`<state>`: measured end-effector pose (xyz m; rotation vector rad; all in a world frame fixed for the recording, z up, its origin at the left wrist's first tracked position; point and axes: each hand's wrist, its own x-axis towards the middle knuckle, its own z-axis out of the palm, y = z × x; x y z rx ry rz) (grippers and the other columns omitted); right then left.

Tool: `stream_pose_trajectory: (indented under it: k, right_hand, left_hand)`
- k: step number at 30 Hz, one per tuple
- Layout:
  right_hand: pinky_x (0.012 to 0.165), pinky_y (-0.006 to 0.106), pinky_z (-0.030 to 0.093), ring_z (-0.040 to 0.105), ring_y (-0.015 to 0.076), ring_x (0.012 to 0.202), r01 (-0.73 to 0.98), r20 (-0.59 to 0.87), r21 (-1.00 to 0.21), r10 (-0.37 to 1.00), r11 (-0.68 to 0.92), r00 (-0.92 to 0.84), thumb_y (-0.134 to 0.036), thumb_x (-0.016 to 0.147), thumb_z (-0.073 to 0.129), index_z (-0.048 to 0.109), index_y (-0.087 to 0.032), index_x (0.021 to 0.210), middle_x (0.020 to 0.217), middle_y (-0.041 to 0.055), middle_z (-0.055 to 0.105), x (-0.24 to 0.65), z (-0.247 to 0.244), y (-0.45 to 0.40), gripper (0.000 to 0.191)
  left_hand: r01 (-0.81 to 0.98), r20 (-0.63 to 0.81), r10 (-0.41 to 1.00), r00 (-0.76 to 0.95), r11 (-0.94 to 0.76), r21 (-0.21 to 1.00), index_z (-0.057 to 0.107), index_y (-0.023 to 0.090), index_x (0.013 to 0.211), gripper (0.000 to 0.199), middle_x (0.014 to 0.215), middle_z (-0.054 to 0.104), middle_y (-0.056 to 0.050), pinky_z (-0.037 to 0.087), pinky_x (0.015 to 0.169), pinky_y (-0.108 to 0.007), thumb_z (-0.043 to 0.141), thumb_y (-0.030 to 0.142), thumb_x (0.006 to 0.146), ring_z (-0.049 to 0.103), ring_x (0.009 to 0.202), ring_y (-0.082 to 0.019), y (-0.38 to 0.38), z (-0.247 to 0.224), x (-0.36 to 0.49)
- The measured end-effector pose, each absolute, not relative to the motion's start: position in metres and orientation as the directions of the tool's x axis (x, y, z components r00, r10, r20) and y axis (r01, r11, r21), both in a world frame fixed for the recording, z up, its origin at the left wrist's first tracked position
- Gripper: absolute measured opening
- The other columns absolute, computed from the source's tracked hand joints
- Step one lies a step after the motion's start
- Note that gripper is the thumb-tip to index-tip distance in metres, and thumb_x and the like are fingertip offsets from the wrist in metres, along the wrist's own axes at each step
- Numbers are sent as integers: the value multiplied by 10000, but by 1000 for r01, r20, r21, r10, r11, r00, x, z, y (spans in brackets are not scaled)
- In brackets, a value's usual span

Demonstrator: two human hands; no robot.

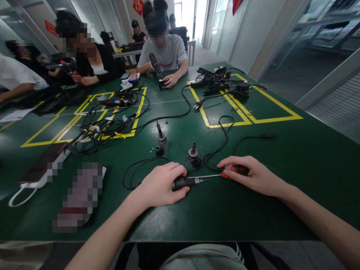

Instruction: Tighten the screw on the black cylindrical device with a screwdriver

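My left hand [165, 183] is closed around a black cylindrical corded tool [184, 182], which lies along the green table with its narrow metal tip pointing right. My right hand [250, 172] grips the red and black handle of a screwdriver [224, 174]. Its long thin shaft points left and passes just behind the black tool; whether the two touch I cannot tell. Beyond my hands a metal motor-like part [161, 138] stands upright beside a small black cap [159, 151]. A shorter metal part [193, 151] stands by a black ring-shaped piece [196, 162].
Tangled black cables [95, 127] lie at left within yellow tape; more tools and cables [216, 84] are heaped at back right. A phone on a white power bank [42, 168] and a blurred-out phone-like object [80, 195] lie at left. Across the table a person [165, 52] holds a power drill [154, 62].
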<state>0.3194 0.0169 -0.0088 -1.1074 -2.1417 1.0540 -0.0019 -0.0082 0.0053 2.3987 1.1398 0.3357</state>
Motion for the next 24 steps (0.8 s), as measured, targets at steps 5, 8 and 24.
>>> stream_pose_trajectory:
  k: [5,8,24]
  right_hand:
    - [623,302,595,721,206,692,448,129,-803,848,394,-515,-493,961,749,822,-210,1077,820,53,782,320,-12,16,315]
    - [629,306,591,731,208,693,451,140,-788,834,420,-533,-500,1016,677,829,-205,1054,816,61,793,319,-14,17,334]
    - [621,309,595,734,213,694,458,116,-796,842,396,-526,-598,1004,691,833,-217,1021,845,77,813,319,-11,17,406]
  left_hand:
    - [661,23,772,635,-559,501,607,233,1000,179,961,688,-6,467,739,-308,752,252,897,669,851,-207,-8,4,-2]
    - [667,19,773,634,-559,492,609,230,999,188,956,689,-8,467,742,-311,761,257,891,671,853,-210,-8,4,-1]
    - [670,32,776,630,-563,483,614,238,1012,167,973,706,-11,496,764,-313,739,269,905,680,868,-212,-8,4,-2]
